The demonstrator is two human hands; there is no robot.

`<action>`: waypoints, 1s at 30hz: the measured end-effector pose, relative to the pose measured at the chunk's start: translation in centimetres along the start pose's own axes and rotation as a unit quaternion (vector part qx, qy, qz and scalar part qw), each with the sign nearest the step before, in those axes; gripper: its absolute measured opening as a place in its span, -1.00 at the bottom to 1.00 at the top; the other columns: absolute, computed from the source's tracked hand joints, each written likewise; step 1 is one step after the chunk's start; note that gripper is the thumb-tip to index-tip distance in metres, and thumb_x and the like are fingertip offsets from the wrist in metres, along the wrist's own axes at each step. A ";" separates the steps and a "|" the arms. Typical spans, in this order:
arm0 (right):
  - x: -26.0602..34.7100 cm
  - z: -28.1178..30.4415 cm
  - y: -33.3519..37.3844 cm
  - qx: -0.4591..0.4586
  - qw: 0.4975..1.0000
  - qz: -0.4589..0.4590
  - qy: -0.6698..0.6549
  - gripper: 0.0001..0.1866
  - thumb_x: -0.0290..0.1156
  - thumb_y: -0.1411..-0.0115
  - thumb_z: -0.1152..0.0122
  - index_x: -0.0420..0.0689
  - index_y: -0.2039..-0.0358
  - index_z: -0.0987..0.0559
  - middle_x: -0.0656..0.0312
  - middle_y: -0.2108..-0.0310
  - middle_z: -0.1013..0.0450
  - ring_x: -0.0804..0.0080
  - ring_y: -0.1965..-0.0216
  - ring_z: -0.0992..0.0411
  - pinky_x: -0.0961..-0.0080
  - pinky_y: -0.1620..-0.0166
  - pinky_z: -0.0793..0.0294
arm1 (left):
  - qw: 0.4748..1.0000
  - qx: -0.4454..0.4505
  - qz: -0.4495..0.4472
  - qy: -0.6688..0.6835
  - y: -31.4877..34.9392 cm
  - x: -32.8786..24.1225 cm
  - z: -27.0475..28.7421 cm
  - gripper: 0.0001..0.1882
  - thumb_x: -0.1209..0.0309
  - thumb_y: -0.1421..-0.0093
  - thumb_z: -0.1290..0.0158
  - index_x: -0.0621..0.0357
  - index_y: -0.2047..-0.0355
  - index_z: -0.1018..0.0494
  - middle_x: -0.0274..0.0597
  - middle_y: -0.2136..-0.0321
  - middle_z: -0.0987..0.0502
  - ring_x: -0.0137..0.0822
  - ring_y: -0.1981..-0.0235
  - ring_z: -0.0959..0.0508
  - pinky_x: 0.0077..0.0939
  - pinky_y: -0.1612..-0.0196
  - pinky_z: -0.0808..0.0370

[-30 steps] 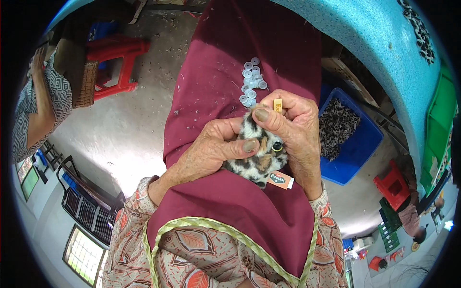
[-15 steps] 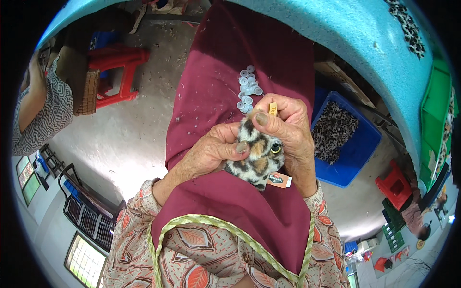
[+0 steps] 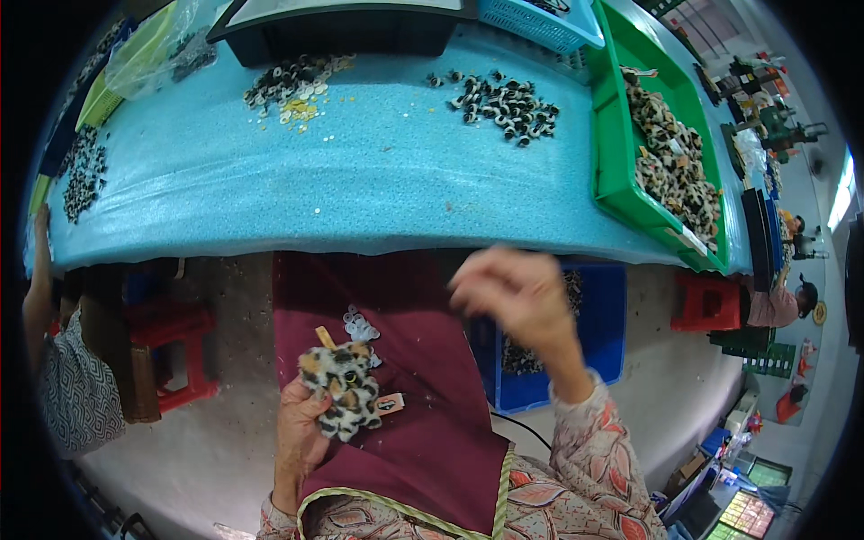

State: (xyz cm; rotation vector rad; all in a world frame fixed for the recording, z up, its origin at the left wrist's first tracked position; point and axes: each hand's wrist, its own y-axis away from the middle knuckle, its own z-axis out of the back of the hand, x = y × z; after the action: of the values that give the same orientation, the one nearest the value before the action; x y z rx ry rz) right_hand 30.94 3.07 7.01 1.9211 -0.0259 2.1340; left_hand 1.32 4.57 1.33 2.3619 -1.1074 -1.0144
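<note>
My left hand (image 3: 299, 425) is closed around the left side of a small spotted plush piece (image 3: 340, 387), held over my lap. The plush has white, black and tan fur, one yellow-rimmed eye, a yellow loop tab (image 3: 325, 337) on top and a paper label (image 3: 391, 404) at its side. Just beyond it, translucent plastic washers (image 3: 359, 327) lie on my maroon apron (image 3: 432, 387). My right hand (image 3: 522, 301) is raised by the table's near edge, away from the plush. Motion smears its fingers, so whether they hold anything is unclear.
On the blue-covered table (image 3: 360, 198) lie a pile of toy eyes (image 3: 508, 108) and a heap of small parts (image 3: 292, 90). A green crate (image 3: 621, 175) of spotted plush pieces stands right. Below is a blue bin (image 3: 603, 346). Another person's arm (image 3: 40, 279) shows far left.
My right hand has let go of the plush and moved out toward the table. My left hand alone keeps the plush. The view has tilted up, bringing the tabletop into sight.
</note>
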 end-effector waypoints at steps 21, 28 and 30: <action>-0.1 7.1 -6.9 -0.202 0.948 0.157 0.188 -0.82 -0.61 -0.09 -0.16 -0.28 0.25 -0.58 0.17 0.38 -0.53 0.52 0.43 -0.46 0.64 0.30 -0.46 | 0.999 0.009 0.017 0.033 -0.2 0.0 0.4 -0.56 0.57 -0.13 0.00 0.42 -0.04 -0.26 0.02 0.10 -0.48 -0.15 0.12 -0.54 -0.25 -0.01 -0.49; -0.9 -5.6 1.0 0.041 0.985 -0.058 -0.155 -0.83 -0.73 -0.01 -0.12 -0.29 0.35 -0.57 0.13 0.40 -0.53 0.55 0.48 -0.49 0.68 0.42 -0.52 | 0.998 -0.040 0.020 0.049 -0.2 0.7 0.5 -0.61 0.56 -0.16 -0.02 0.34 -0.01 -0.33 -0.11 0.13 -0.52 -0.29 0.13 -0.55 -0.36 -0.01 -0.48; -2.3 -7.9 1.8 0.083 0.978 -0.106 -0.162 -0.82 -0.74 0.01 -0.19 -0.28 0.35 -0.60 0.24 0.38 -0.51 0.63 0.40 -0.46 0.73 0.34 -0.49 | 0.997 -0.048 0.012 0.053 -0.1 0.9 0.1 -0.61 0.55 -0.15 -0.03 0.33 -0.01 -0.34 -0.12 0.13 -0.52 -0.31 0.13 -0.54 -0.36 -0.01 -0.48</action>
State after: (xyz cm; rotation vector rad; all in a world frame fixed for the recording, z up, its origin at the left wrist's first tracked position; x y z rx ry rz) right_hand 23.03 2.45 4.07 2.2363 0.2894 1.7185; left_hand 1.69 3.97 0.74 2.2928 -1.0237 -0.9030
